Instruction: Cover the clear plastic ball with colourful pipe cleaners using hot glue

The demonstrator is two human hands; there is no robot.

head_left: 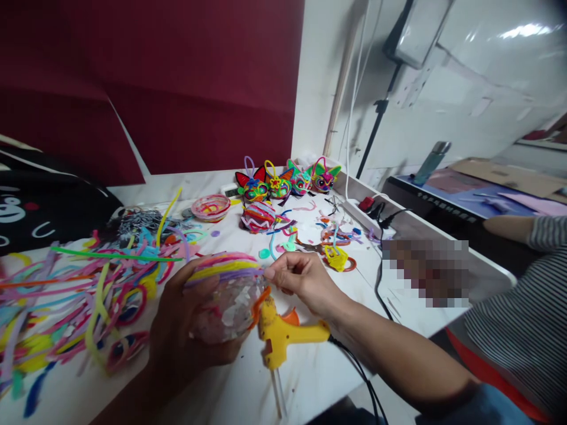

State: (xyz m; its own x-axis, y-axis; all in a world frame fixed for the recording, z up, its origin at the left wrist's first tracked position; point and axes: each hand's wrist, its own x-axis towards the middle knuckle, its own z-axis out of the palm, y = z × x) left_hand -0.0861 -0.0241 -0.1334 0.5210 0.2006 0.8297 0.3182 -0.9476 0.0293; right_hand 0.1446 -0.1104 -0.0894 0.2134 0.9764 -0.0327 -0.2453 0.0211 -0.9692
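Observation:
My left hand (pixel 170 321) is wrapped around a clear, rounded plastic shell (pixel 230 304), holding it tilted above the table. Pink, yellow and purple pipe cleaners (pixel 225 268) run in rows along the upper part of the shell, and its lower part is bare. At the shell's right edge, the thumb and fingertips of my right hand (pixel 301 277) pinch the end of the purple pipe cleaner. Just below that hand lies a yellow hot glue gun (pixel 283 333), its orange trigger showing and a glue stick (pixel 279 392) poking out. An orange strip (pixel 259 307) touches the shell beside the nozzle.
Loose pipe cleaners (pixel 88 313) cover the table's left side. Several colourful eared ornaments (pixel 279 184) stand at the back, behind a striped wrapped shell (pixel 258 217) and a pink bowl-shaped piece (pixel 211 206). Scissors (pixel 310 247) lie among scraps. A power strip (pixel 363 215) and a person's striped sleeve (pixel 518 319) are on the right.

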